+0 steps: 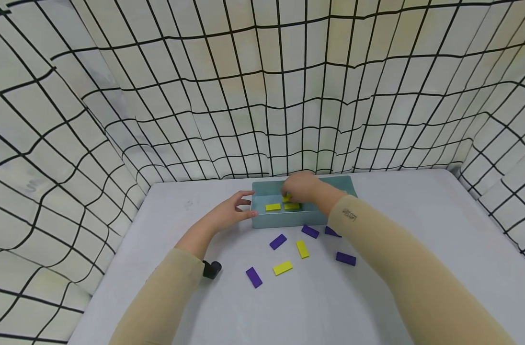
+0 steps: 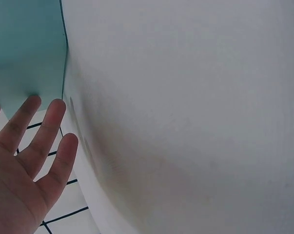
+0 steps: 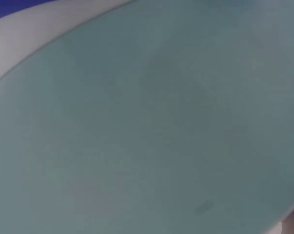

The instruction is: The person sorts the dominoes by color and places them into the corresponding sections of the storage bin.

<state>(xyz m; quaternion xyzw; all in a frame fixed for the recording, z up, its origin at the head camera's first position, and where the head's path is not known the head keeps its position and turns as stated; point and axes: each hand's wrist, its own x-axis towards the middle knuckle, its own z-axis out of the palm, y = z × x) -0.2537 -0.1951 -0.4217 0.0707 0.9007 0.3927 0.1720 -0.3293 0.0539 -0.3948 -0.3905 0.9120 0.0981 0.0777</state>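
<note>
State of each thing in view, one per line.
Teal rectangular open-topped bin: upright on the white table
Yellow rectangular blocks: two on table, others inside bin
Purple rectangular blocks: five visible, flat on table
Left hand: spread, at bin's left end
Right hand: in bin, pinching a yellow block

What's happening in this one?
A person is working at a blue-green bin on a white table. The right hand reaches inside and seems to pinch a yellow block, while the left hand, fingers spread, is at the bin's left end. Two other yellow blocks show inside. In front of the bin lie two loose yellow blocks and at least five purple blocks.
</note>
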